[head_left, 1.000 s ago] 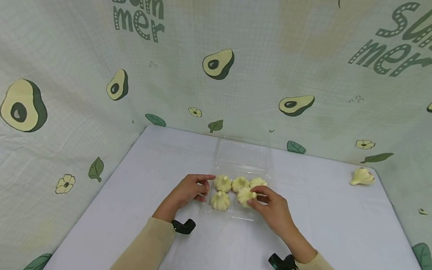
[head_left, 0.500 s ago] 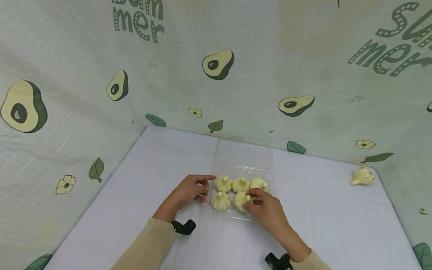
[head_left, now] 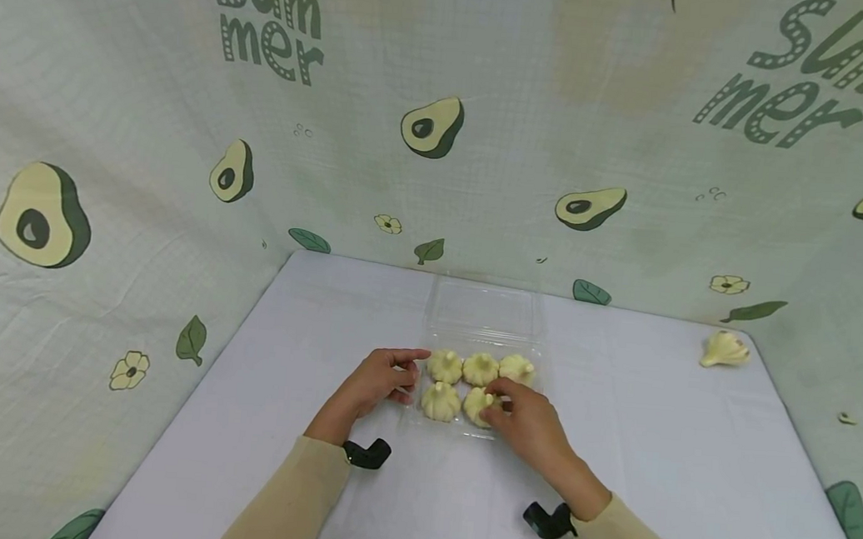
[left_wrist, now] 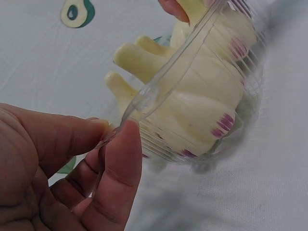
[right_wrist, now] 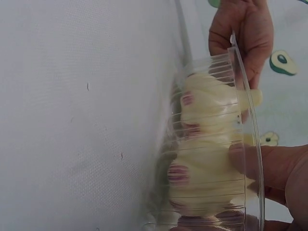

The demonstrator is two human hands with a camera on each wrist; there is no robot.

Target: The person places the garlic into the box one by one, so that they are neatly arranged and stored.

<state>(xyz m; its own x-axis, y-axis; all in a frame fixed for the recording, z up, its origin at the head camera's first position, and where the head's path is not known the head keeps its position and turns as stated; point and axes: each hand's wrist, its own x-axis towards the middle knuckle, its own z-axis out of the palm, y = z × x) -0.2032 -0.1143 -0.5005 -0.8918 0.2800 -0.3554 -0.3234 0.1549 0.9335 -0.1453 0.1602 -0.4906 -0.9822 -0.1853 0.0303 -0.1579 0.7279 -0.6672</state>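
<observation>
A clear plastic clamshell box (head_left: 477,430) stands on the table with its lid (head_left: 485,308) folded back. Garlic bulbs (head_left: 445,366) sit in it in two rows, stems up. My left hand (head_left: 377,380) pinches the box's left rim (left_wrist: 153,91) between thumb and finger. My right hand (head_left: 533,427) holds a garlic bulb (head_left: 475,405) down inside the front row, right of the front left bulb (head_left: 440,402). In the right wrist view its thumb (right_wrist: 250,161) lies against that bulb (right_wrist: 204,180), behind the clear wall. The hand partly hides the bulb in the head view.
One more garlic bulb (head_left: 725,349) lies on its side near the table's back right corner. A white cloth covers the table (head_left: 307,328). A printed curtain (head_left: 503,99) hangs behind and along both sides.
My right hand has moved left and lowered the garlic bulb into the front row, nearer the front left bulb. The left hand has stayed on the rim.
</observation>
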